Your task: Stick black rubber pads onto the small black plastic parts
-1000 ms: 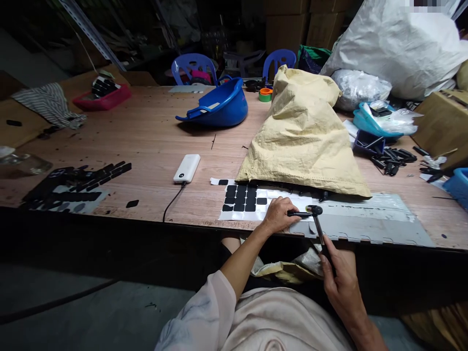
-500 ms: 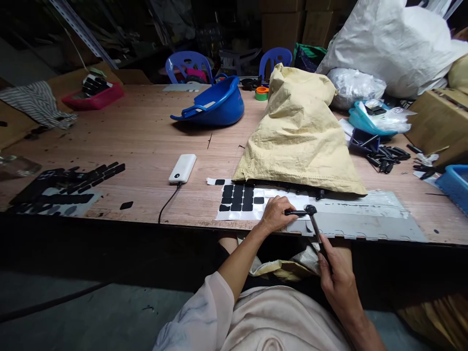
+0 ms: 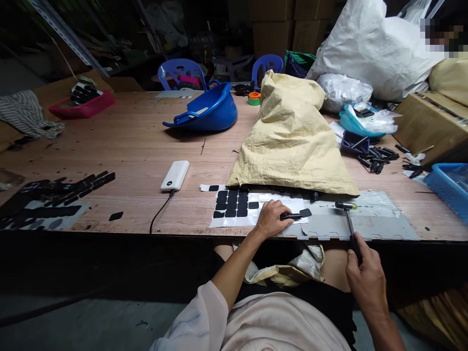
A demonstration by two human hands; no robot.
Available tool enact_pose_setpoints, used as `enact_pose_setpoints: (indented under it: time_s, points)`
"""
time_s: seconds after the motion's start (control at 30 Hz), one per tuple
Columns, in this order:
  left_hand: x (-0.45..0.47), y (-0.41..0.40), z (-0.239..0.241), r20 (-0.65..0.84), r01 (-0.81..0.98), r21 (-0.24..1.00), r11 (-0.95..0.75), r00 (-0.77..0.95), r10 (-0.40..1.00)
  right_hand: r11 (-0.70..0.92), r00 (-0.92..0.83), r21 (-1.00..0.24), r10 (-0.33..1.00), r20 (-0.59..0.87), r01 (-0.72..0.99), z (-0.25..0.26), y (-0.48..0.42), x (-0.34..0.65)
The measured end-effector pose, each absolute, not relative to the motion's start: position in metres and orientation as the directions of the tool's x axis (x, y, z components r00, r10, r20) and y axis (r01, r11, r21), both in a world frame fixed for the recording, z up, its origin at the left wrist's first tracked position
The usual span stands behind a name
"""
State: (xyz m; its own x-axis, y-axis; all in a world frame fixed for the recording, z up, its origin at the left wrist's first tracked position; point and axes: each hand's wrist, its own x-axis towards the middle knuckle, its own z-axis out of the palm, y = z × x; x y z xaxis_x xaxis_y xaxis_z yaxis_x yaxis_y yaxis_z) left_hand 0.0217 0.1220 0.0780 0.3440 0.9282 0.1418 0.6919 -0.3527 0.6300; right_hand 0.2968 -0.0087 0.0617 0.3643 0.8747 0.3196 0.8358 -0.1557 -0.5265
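Note:
My left hand (image 3: 271,219) is closed round a black pen-like rod (image 3: 292,216), which lies low over the table's front edge and points right. Beyond its tip is a small black rounded pad (image 3: 305,213). In my right hand (image 3: 367,273) is a small hammer (image 3: 347,214) with a dark handle; its head, yellowish at one end, is over the grey mat (image 3: 387,226). A white sheet with rows of black rounded pads (image 3: 232,203) lies left of my left hand. The hammer and the rod are apart.
A large yellow sack (image 3: 292,146) stands just behind my hands. To the left lie a white power bank (image 3: 175,175) with a cable and several black strips (image 3: 84,187). Further back is a tilted blue basin (image 3: 215,109). Black pieces (image 3: 378,158) and a blue tray (image 3: 448,185) are at the right.
The hammer has moved right, away from the rod's end, with my right hand. My left hand still holds the rod. The camera view has shifted slightly.

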Motion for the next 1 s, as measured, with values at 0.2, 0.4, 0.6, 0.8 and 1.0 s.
enact_pose_setpoints:
  time_s: [0.2,0.4,0.6,0.8,1.0]
  points:
    - [0.017,0.112,0.082,0.236,0.618,0.642,-0.455,0.405,0.883,-0.21,0.393,-0.54,0.885,0.249,0.815,0.045,-0.001,0.311]
    - [0.012,0.043,0.06,0.189,0.401,0.772,-0.494,0.598,0.779,-0.191,0.372,-0.539,0.894,0.249,0.82,0.052,-0.005,0.302]
    - [0.003,0.011,0.026,-0.393,0.836,0.546,-0.052,0.31,0.866,-0.192,0.386,-0.552,0.885,0.26,0.811,0.05,-0.004,0.3]
    - [0.012,0.024,0.064,-0.422,0.836,0.535,-0.12,0.388,0.819,-0.183,0.388,-0.583,0.888,0.247,0.792,0.046,-0.003,0.302]
    - [0.073,0.088,0.123,-0.082,0.643,0.761,-0.086,0.227,0.97,-0.178,0.391,-0.587,0.883,0.258,0.79,0.044,-0.002,0.302]
